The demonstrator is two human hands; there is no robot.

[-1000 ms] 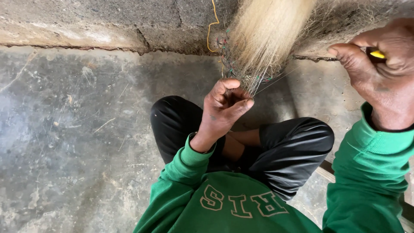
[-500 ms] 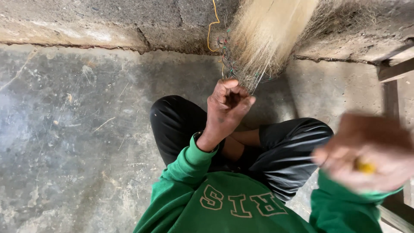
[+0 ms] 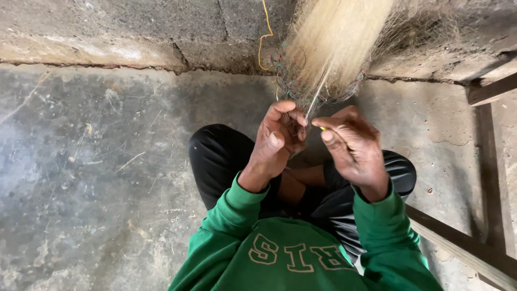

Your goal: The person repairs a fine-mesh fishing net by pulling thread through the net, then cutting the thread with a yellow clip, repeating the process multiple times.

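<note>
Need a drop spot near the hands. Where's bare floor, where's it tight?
Free: the concrete floor to the person's left, between the wall base and the black trouser knee. Crowded: the left hand and right hand meet under the pale fibre bundle; wooden beams line the right.

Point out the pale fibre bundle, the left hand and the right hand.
fibre bundle (image 3: pixel 336 43), head view, on the middle of the pale strands.
left hand (image 3: pixel 280 137), head view, on the back of the hand.
right hand (image 3: pixel 353 145), head view, on the back of the hand.
</note>
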